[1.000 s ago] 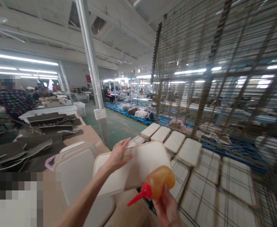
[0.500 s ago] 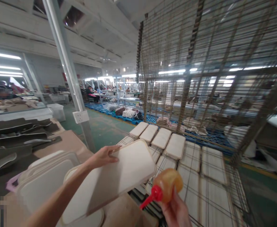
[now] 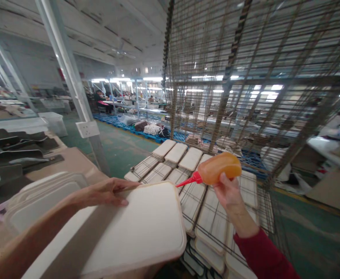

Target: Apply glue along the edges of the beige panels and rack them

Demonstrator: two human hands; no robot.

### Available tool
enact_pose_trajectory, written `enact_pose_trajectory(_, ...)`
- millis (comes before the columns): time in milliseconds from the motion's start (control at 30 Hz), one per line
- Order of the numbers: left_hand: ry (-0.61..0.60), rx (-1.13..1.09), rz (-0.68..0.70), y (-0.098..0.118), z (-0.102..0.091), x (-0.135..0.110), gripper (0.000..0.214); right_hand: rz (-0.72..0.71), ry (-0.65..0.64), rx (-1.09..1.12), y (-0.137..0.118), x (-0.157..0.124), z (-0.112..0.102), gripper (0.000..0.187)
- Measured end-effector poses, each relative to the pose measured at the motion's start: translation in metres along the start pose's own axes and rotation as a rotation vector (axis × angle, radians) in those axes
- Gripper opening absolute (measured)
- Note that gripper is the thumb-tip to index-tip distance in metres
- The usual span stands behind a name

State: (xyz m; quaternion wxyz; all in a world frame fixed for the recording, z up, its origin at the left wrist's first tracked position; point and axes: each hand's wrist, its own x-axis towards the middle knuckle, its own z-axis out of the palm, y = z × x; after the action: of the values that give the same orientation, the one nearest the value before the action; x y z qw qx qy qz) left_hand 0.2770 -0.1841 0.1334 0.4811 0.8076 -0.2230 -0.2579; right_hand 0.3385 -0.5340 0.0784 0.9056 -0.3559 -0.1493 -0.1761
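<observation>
My left hand [image 3: 109, 192] grips the far edge of a white rounded rectangular panel [image 3: 146, 228], thumb on top and fingers along the rim. The panel lies tilted in front of me and runs out of the lower edge of the view. In my right hand [image 3: 228, 190] is a squeeze bottle [image 3: 220, 168] of amber liquid, held on its side. Its red nozzle [image 3: 189, 179] points left, with the tip at the panel's far right corner; whether it touches I cannot tell.
Similar panels [image 3: 165, 147] lie in rows on a wire rack [image 3: 187, 193], whose raised mesh sections [image 3: 201, 58] stand behind. More panels [image 3: 42, 205] are stacked on the brown table [image 3: 83, 162] at left. A metal post [image 3: 68, 73] rises beyond it.
The bottle has swung up from pointing down-left to nearly level, its nozzle now at the panel's corner. The panel has come nearer and lower, still in my left hand. The view has shifted right.
</observation>
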Motion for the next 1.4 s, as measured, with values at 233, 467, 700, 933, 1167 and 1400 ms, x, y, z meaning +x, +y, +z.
enact_pose_trajectory(233,-0.074,-0.059,-0.015,0.016,0.002,-0.008,0.061,0.024,-0.059,-0.033,-0.002,0.004,0.003,0.040)
enact_pose_trajectory(467,-0.118,-0.138,-0.070,0.010,-0.003,-0.010,0.065,0.040,-0.112,-0.064,-0.003,0.003,-0.001,0.042)
enact_pose_trajectory(700,-0.125,-0.171,-0.066,0.017,-0.003,-0.012,0.070,0.080,-0.195,-0.062,-0.007,-0.002,0.001,0.050)
enact_pose_trajectory(933,-0.074,-0.181,-0.106,0.026,0.003,-0.017,0.073,0.113,-0.174,-0.089,-0.013,-0.010,0.009,0.064)
enact_pose_trajectory(1167,-0.006,-0.223,-0.106,0.023,0.005,-0.020,0.075,0.116,-0.177,-0.097,-0.016,-0.017,0.014,0.058)
enact_pose_trajectory(1400,-0.056,-0.260,-0.099,0.019,0.000,-0.023,0.071,0.141,-0.212,-0.101,-0.020,-0.025,0.017,0.062)
